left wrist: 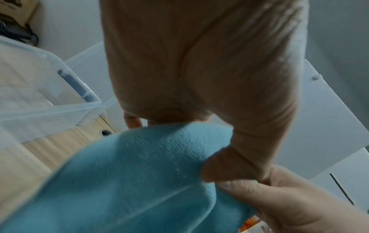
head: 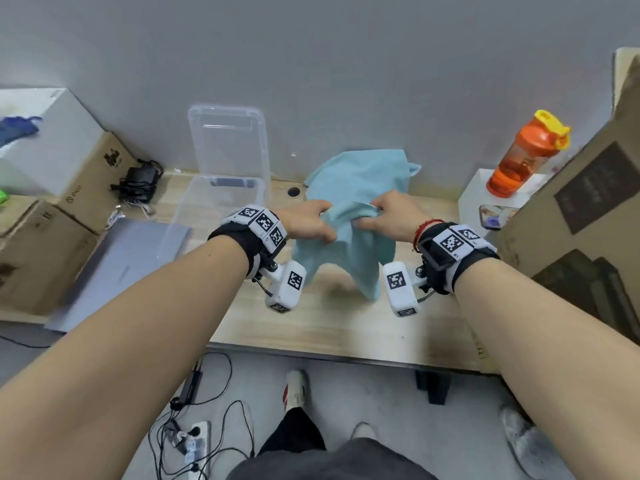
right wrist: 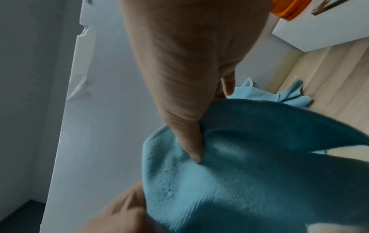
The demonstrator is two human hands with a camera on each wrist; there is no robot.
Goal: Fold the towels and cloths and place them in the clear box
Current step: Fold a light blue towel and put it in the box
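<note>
A light blue towel (head: 349, 206) hangs bunched above the wooden desk (head: 332, 323), its far end lying against the wall. My left hand (head: 311, 220) grips its upper edge from the left, and my right hand (head: 388, 216) grips it from the right, close beside the left. In the left wrist view the thumb pinches the blue towel (left wrist: 139, 173). The right wrist view shows my thumb pressed into the towel (right wrist: 239, 173). The clear box (head: 180, 216) stands open on the desk left of my hands, its lid (head: 228, 143) leaning on the wall.
Cardboard boxes (head: 69, 188) and a black adapter with cables (head: 138, 185) crowd the left. An orange shaker bottle (head: 523, 157) stands on a white box at right, beside a large cardboard box (head: 581, 216). A grey flat item (head: 117, 271) lies left of the clear box.
</note>
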